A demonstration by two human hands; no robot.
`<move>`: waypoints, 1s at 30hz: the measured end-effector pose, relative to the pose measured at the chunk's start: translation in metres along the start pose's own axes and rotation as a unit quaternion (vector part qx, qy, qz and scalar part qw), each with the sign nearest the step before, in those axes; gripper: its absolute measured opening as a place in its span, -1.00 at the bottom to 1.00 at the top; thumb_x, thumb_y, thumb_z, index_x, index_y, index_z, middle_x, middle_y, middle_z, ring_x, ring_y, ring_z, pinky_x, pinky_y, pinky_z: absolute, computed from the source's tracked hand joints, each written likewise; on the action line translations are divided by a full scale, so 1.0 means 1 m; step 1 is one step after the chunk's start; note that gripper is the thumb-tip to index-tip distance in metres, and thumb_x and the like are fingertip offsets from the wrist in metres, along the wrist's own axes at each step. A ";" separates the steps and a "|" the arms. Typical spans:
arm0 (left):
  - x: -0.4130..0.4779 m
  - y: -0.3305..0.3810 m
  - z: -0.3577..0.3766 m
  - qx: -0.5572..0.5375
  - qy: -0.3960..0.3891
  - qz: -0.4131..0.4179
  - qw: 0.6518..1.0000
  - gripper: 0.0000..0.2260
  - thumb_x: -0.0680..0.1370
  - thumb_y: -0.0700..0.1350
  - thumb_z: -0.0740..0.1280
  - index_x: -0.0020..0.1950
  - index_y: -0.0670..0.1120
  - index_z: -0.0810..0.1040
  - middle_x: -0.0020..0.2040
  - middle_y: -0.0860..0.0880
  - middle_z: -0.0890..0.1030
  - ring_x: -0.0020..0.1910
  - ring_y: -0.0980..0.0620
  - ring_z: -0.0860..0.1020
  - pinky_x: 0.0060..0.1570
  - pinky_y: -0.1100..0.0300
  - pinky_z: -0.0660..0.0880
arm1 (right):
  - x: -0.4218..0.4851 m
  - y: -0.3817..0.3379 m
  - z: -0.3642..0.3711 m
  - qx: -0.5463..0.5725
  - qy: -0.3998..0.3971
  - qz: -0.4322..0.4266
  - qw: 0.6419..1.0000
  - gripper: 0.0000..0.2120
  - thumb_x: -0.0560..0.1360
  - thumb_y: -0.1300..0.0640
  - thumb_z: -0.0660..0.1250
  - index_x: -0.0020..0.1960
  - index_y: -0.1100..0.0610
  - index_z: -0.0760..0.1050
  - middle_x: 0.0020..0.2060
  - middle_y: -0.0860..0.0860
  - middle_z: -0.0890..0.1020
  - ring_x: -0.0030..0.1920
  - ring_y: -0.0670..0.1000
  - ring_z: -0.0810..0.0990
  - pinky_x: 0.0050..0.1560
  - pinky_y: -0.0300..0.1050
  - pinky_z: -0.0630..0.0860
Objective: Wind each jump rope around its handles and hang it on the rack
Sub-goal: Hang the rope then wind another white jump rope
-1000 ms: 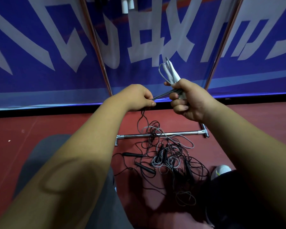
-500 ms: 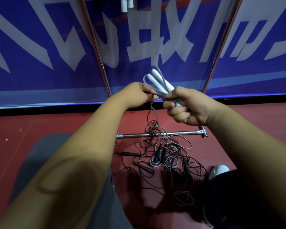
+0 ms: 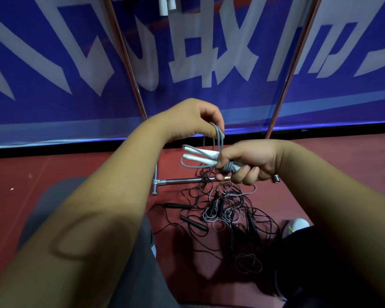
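White handles [image 3: 198,154]: two, clenched by right hand [image 3: 251,161] | grey cord [image 3: 219,138]: one, pinched by left hand [image 3: 191,118]

Grey rope [image 3: 228,167] in both hands [image 3: 251,161]

Smooth white plastic handles [image 3: 200,152] and matt grey cord [image 3: 228,168] are being shown at centre, glossy metal rack tubing [image 3: 182,180] below, on matt red flooring [image 3: 76,165].
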State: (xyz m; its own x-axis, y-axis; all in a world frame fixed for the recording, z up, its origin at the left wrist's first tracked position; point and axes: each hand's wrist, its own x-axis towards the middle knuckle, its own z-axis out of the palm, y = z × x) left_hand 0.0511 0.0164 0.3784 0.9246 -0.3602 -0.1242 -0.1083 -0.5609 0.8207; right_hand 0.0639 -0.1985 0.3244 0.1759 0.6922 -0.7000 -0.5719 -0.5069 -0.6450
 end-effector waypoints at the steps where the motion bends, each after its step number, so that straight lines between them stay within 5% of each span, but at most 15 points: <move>1: 0.000 0.002 -0.001 0.023 0.008 0.000 1.000 -0.88 0.47 -0.25 0.54 -0.05 -0.06 0.73 -0.11 -0.02 0.75 -0.06 0.11 0.70 0.10 0.13 0.63 | 0.000 -0.001 -0.001 0.002 0.031 -0.006 1.000 -0.93 0.62 0.21 0.18 0.03 0.21 0.40 -0.19 0.09 0.57 -0.55 -0.18 0.19 -0.66 -0.37 0.07; 4: 0.000 0.001 -0.003 0.070 0.032 -0.008 0.997 -0.89 0.45 -0.18 0.55 -0.09 0.01 0.72 -0.17 -0.04 0.71 -0.21 0.14 0.60 -0.08 0.09 0.55 | 0.004 -0.001 -0.008 0.015 0.115 -0.038 0.992 -0.99 0.63 0.20 0.19 0.03 0.14 0.36 -0.22 0.07 0.57 -0.53 -0.16 0.15 -0.63 -0.37 0.06; 8: -0.002 -0.002 -0.004 0.098 0.020 -0.017 0.995 -0.88 0.47 -0.11 0.56 -0.05 0.08 0.73 -0.14 -0.08 0.70 -0.19 0.07 0.61 -0.03 -0.06 0.60 | 0.007 0.000 -0.014 0.013 0.157 -0.053 0.986 -0.95 0.63 0.18 0.22 0.06 0.09 0.34 -0.28 0.05 0.56 -0.49 -0.13 0.12 -0.56 -0.33 0.02; 12: -0.003 -0.007 -0.007 0.113 -0.010 -0.047 0.992 -0.86 0.53 -0.05 0.48 0.06 0.14 0.72 -0.07 0.03 0.72 -0.09 0.02 0.66 0.00 0.05 0.58 | 0.017 -0.001 -0.017 0.054 0.233 -0.114 0.964 -0.95 0.64 0.20 0.24 0.07 0.11 0.37 -0.33 0.04 0.48 -0.48 -0.10 0.13 -0.53 -0.30 0.06; 16: 0.001 -0.016 0.002 0.190 -0.022 -0.141 0.971 -0.91 0.65 -0.06 0.39 0.03 -0.04 0.67 -0.19 0.01 0.73 -0.35 0.11 0.61 -0.34 0.23 0.51 | 0.022 -0.006 -0.017 0.108 0.259 -0.199 0.939 -0.89 0.64 0.18 0.32 0.15 0.15 0.45 -0.33 0.03 0.41 -0.45 -0.08 0.12 -0.55 -0.24 0.11; 19: 0.005 -0.017 0.017 0.119 0.016 -0.202 0.972 -0.85 0.70 -0.23 0.21 0.07 -0.22 0.56 -0.17 -0.20 0.71 -0.39 -0.06 0.70 -0.41 0.07 0.63 | 0.020 -0.010 -0.007 0.109 0.220 -0.230 0.942 -0.65 0.57 -0.13 0.49 0.12 0.11 0.52 -0.30 0.00 0.39 -0.38 -0.07 0.09 -0.52 -0.25 0.09; 22: 0.010 -0.016 0.022 0.023 0.039 -0.197 0.979 -0.83 0.73 -0.23 0.14 0.13 -0.24 0.52 -0.08 -0.25 0.73 -0.20 -0.22 0.76 -0.10 -0.17 0.69 | 0.021 -0.015 -0.007 0.164 0.225 -0.251 0.927 -0.44 0.52 -0.41 0.41 0.10 0.10 0.53 -0.32 -0.01 0.41 -0.40 -0.08 0.11 -0.55 -0.25 0.12; 26: 0.008 -0.017 0.011 -0.087 0.082 -0.163 0.979 -0.87 0.70 -0.09 0.37 0.08 -0.14 0.65 0.03 -0.21 0.75 -0.02 -0.09 0.76 0.10 -0.09 0.66 | 0.021 -0.019 -0.014 0.219 0.248 -0.273 0.903 -0.66 0.65 -0.16 0.31 0.06 0.14 0.50 -0.32 0.00 0.42 -0.42 -0.09 0.10 -0.57 -0.25 0.10; 30: 0.000 -0.018 -0.001 -0.026 0.055 -0.135 0.989 -0.74 0.52 0.11 0.56 0.01 -0.07 0.75 -0.04 -0.04 0.78 -0.14 0.08 0.61 0.04 0.09 0.55 | 0.019 -0.021 -0.012 0.225 0.246 -0.303 0.893 -0.87 0.64 0.08 0.25 0.00 0.14 0.41 -0.29 0.04 0.40 -0.42 -0.07 0.11 -0.57 -0.24 0.12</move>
State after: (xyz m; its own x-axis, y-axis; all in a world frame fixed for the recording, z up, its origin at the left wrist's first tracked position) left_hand 0.0532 0.0274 0.3647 0.9518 -0.1181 -0.2832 0.1638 -0.5849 0.7944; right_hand 0.0890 -0.1810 0.3206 0.8294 0.4043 -0.3856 -0.4971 0.2191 -0.8396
